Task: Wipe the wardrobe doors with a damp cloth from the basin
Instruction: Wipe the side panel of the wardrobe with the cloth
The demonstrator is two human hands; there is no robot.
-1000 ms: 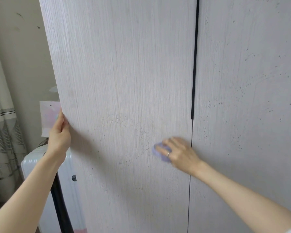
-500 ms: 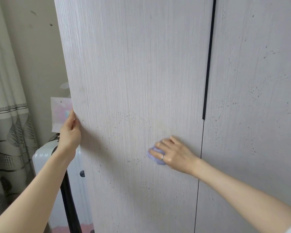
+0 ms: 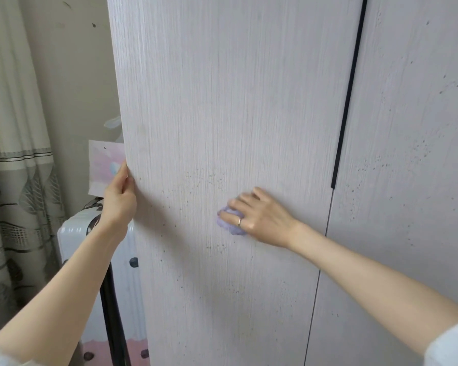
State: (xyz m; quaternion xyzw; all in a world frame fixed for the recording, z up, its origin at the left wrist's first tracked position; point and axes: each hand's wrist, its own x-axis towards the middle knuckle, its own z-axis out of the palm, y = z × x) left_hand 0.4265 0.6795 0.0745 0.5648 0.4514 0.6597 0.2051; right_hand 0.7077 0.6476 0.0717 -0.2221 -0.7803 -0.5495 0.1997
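The pale wood-grain left wardrobe door [image 3: 222,101] fills the middle of the view, flecked with small dark specks. My right hand [image 3: 262,215] presses a small lilac cloth [image 3: 229,223] flat against this door at about waist height, fingers spread over it; only the cloth's left edge shows. My left hand [image 3: 119,196] grips the door's left edge, thumb on the front face. The right door [image 3: 407,154] adjoins it across a thin gap with a long black handle strip [image 3: 349,96]. No basin is in view.
A white suitcase [image 3: 72,247] with a black handle stands left of the wardrobe, below a pink-and-white card [image 3: 103,165] on the wall. A patterned grey curtain [image 3: 13,180] hangs at the far left.
My right hand has slid the cloth a little leftward across the left door. The camera has shifted so the wardrobe sits further right. My left hand keeps its hold on the door edge.
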